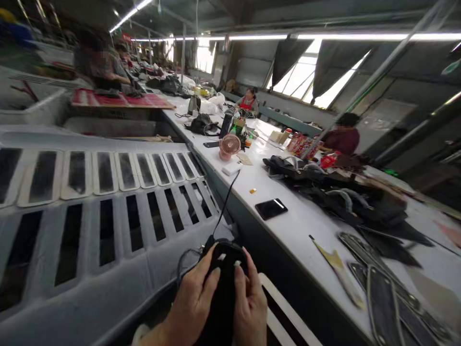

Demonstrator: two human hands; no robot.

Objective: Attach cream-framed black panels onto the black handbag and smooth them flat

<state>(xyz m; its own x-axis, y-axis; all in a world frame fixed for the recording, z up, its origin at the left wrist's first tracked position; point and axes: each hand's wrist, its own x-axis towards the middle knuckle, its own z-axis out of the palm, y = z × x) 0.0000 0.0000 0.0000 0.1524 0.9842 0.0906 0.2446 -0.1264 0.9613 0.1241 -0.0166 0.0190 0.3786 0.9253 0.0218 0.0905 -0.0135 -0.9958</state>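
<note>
In the head view my left hand (196,295) and my right hand (251,300) grip a black, round-ended piece (227,278) that looks like fabric, one on each side. Two small white tabs (222,257) show near its top end, close to my thumbs. Its lower part runs down out of the picture, and its kind does not show. Just behind it a dark cable (225,204) leads up to a white box (231,168) on the table. Beside my right hand lies a white strip frame (288,312).
Rows of dark panels with pale borders (105,173) lie on grey cloth at left. The white table (266,180) bears a phone (271,209), a pink fan (229,145), a yellowish tool (338,269), black material (345,197) and dark strips (385,302). Several people work farther back.
</note>
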